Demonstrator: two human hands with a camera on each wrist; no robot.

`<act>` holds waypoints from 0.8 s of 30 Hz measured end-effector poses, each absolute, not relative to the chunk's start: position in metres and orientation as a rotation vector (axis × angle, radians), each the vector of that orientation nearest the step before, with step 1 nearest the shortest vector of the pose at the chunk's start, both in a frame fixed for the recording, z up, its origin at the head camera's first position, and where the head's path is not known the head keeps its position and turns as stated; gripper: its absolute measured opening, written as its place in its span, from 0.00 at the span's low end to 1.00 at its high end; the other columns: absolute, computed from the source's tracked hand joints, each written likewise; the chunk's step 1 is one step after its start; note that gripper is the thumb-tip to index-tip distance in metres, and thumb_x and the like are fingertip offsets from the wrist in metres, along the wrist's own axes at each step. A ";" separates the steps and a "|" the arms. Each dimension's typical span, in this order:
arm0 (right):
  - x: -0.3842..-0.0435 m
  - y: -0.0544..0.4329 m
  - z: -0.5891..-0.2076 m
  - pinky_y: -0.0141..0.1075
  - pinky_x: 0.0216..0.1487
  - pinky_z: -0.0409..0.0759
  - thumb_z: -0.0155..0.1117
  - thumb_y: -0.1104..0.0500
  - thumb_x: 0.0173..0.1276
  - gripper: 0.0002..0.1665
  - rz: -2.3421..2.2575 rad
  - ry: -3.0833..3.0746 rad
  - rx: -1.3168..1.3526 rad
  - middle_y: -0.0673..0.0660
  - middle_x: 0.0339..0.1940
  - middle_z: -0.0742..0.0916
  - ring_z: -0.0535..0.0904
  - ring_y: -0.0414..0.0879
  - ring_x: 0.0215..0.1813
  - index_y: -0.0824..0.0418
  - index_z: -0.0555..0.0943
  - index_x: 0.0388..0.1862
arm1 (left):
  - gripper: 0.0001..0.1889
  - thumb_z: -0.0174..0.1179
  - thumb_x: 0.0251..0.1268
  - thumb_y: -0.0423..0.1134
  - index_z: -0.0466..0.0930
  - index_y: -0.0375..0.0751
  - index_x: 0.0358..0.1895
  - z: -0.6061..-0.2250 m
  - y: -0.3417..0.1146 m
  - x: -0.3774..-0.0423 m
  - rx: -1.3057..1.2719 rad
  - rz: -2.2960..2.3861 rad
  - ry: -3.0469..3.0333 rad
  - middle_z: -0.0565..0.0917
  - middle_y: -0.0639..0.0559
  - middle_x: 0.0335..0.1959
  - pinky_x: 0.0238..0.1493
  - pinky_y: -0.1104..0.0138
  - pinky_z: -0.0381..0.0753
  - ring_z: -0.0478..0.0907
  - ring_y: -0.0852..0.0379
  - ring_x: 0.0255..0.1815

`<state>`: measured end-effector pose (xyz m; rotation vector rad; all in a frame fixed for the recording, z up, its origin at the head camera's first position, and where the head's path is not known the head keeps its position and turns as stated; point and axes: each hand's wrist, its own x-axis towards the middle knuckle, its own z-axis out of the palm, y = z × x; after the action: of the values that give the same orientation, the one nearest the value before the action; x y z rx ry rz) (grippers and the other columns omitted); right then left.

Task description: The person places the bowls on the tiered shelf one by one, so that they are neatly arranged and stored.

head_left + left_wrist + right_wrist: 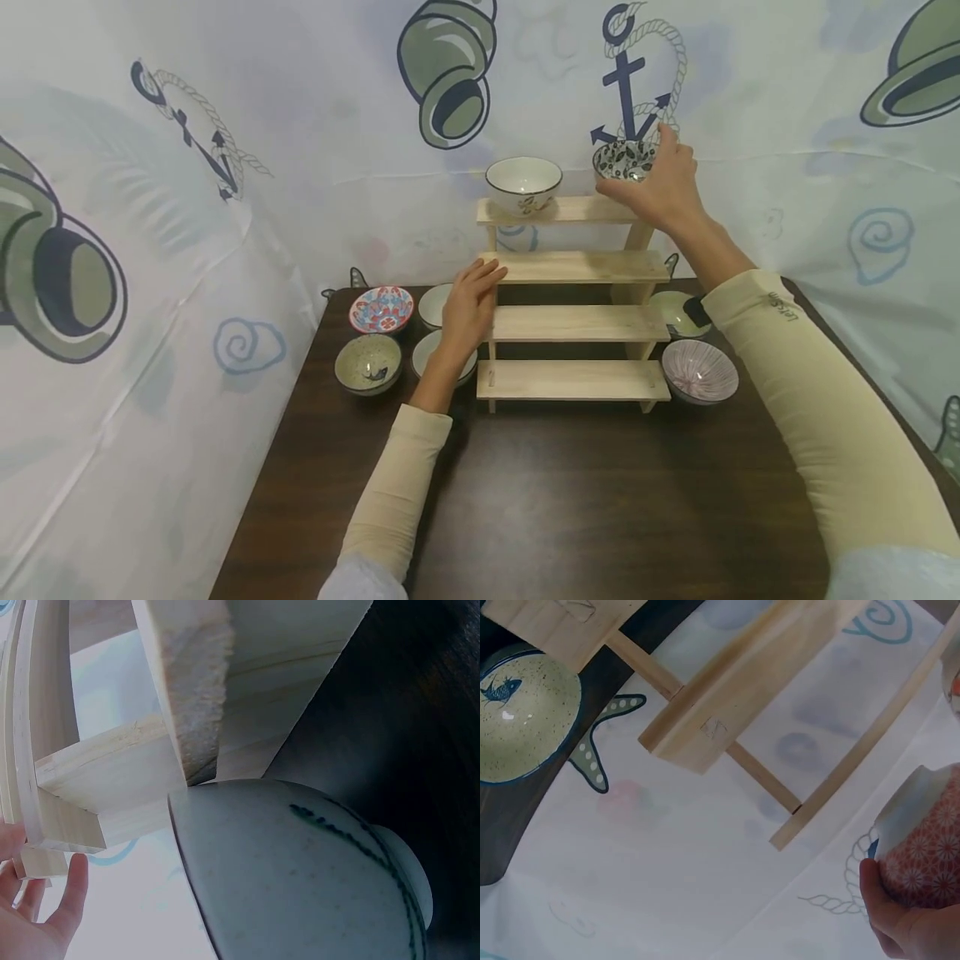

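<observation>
My right hand (660, 187) holds a bowl (621, 160) by its side at the right end of the top tier of a wooden stepped rack (573, 322). Inside, that bowl has a dark leafy pattern; the right wrist view shows red flower shapes outside. Whether its foot touches the board is hidden in the head view. The fingers of my left hand (470, 308) rest at the left end of the rack's second tier from the top. On the top tier's left stands a white bowl (523, 185) with a dark rim.
Left of the rack stand a red-and-blue patterned bowl (382, 309), a speckled bowl (367, 364) and two pale bowls, one close beside my left wrist (300, 877). To its right are a greenish fish bowl (529, 720) and a pink-striped bowl (699, 371). Printed cloth hangs behind the dark table (600, 492).
</observation>
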<state>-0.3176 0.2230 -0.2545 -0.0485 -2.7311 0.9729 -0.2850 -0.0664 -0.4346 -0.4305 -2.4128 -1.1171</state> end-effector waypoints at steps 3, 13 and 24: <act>-0.322 0.224 -0.255 0.57 0.84 0.54 0.68 0.30 0.60 0.73 0.991 -2.740 -0.070 0.66 0.86 0.50 0.46 0.61 0.86 0.52 0.33 0.87 | 0.17 0.54 0.79 0.35 0.85 0.51 0.63 -0.434 -0.065 -0.285 -0.432 -1.119 -2.418 0.79 0.58 0.71 0.70 0.47 0.76 0.66 0.57 0.80; -0.331 0.217 -0.264 0.58 0.84 0.52 0.70 0.30 0.60 0.75 0.989 -2.768 -0.036 0.69 0.86 0.50 0.47 0.64 0.86 0.55 0.33 0.86 | 0.18 0.54 0.79 0.36 0.84 0.52 0.64 -0.435 -0.065 -0.280 -0.440 -1.099 -2.433 0.78 0.59 0.72 0.69 0.47 0.78 0.65 0.58 0.80; -0.336 0.206 -0.270 0.61 0.83 0.53 0.69 0.29 0.60 0.75 0.975 -2.805 -0.002 0.71 0.85 0.49 0.46 0.67 0.86 0.54 0.31 0.86 | 0.17 0.54 0.79 0.35 0.85 0.51 0.63 -0.434 -0.069 -0.279 -0.440 -1.091 -2.426 0.79 0.58 0.72 0.72 0.48 0.75 0.66 0.57 0.80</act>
<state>-0.3356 0.2059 -0.2699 -0.0019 -2.8051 0.9746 -0.2786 -0.0693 -0.4336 -0.4395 -2.4262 -1.0905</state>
